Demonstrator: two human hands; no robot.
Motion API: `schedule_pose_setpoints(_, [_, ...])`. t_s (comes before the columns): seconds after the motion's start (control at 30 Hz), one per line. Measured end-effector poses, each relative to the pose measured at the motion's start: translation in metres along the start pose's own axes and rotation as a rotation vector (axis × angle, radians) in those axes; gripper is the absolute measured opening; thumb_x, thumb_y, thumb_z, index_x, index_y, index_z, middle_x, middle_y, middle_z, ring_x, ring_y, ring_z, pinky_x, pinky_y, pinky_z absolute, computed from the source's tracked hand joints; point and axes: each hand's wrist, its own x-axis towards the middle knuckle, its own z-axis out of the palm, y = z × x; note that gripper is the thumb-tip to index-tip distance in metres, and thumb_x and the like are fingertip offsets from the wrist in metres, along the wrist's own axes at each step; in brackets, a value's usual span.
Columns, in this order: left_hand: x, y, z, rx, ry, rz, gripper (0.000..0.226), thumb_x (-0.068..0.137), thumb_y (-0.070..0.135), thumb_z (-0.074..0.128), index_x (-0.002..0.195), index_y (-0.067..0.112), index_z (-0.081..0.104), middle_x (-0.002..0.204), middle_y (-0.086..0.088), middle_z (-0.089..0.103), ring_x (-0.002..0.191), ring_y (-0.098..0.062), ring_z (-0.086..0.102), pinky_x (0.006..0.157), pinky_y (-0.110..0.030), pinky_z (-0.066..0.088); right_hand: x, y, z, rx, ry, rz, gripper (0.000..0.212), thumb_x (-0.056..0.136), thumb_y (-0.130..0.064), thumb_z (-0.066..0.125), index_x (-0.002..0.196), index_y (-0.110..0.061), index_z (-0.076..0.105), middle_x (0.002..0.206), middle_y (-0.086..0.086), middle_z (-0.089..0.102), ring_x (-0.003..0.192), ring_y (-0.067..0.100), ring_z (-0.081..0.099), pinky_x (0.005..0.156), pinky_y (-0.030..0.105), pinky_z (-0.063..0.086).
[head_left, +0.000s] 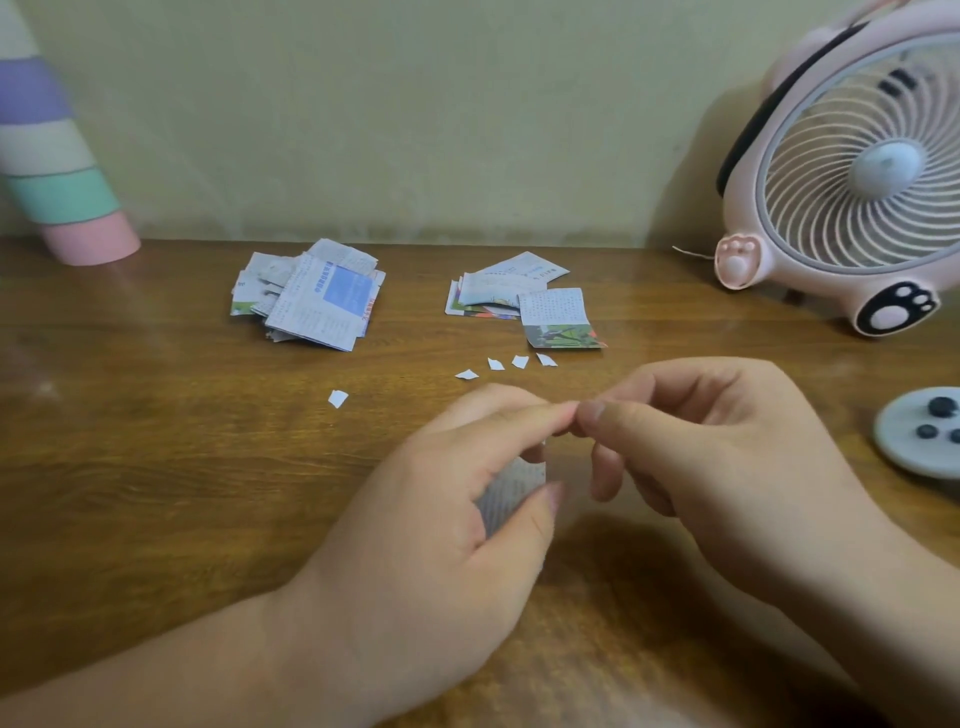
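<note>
Just nearer the person than the white scraps (496, 364), the left hand (431, 519) and right hand (727, 457) both pinch the printed paper slip (511, 491), which an uneven pull might tear crookedly.

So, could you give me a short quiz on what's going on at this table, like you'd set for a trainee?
1. True or false: the pink fan stands at the right end of the table.
2. How many small white scraps lie scattered on the table?
3. What does the left hand hold? A) a pen B) a printed piece of paper C) a coin

Key: 1 true; 2 five; 3 B.
</note>
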Motion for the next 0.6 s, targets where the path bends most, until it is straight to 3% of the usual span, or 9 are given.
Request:
schedule_pose_setpoints(0.17, [-0.001, -0.001, 0.0, 0.082, -0.022, 0.021, 0.044, 0.088, 0.013, 0.065, 0.127, 0.03, 0.063, 0.116, 0.022, 0.056, 0.116, -0.004, 0.057, 0.098, -0.011, 0.039, 0.002, 0.0, -0.001, -0.08, 0.021, 0.012, 0.024, 0.07, -0.027, 0.071, 0.064, -0.003, 0.071, 0.055, 0.021, 0.061, 0.047, 0.017, 0.037, 0.049, 0.028, 0.028])
schedule_pose_setpoints(0.37, [-0.002, -0.002, 0.001, 0.047, -0.045, -0.058, 0.05, 0.088, 0.023, 0.063, 0.137, 0.029, 0.06, 0.118, 0.021, 0.055, 0.116, -0.007, 0.057, 0.096, -0.018, 0.044, 0.006, 0.01, -0.002, 0.063, -0.018, 0.059, 0.025, 0.064, -0.027, 0.071, 0.067, -0.003, 0.073, 0.056, 0.031, 0.052, 0.047, 0.022, 0.027, 0.05, 0.037, 0.019])
schedule_pose_setpoints(0.5, [-0.002, -0.002, 0.001, 0.047, -0.037, -0.065, 0.053, 0.087, 0.024, 0.063, 0.14, 0.03, 0.057, 0.117, 0.019, 0.055, 0.114, -0.007, 0.057, 0.096, -0.02, 0.045, 0.008, 0.009, 0.0, 0.197, -0.062, 0.057, 0.012, 0.07, -0.016, 0.067, 0.062, -0.011, 0.075, 0.049, 0.016, 0.056, 0.036, 0.012, 0.028, 0.043, 0.02, 0.021])
schedule_pose_setpoints(0.6, [-0.002, -0.001, 0.001, 0.051, -0.04, -0.066, 0.056, 0.087, 0.024, 0.063, 0.142, 0.03, 0.055, 0.119, 0.021, 0.054, 0.115, -0.005, 0.056, 0.097, -0.018, 0.044, 0.008, 0.009, 0.0, 0.244, -0.066, 0.045, 0.012, 0.071, -0.016, 0.068, 0.062, -0.011, 0.075, 0.049, 0.016, 0.056, 0.034, 0.009, 0.03, 0.041, 0.017, 0.025])
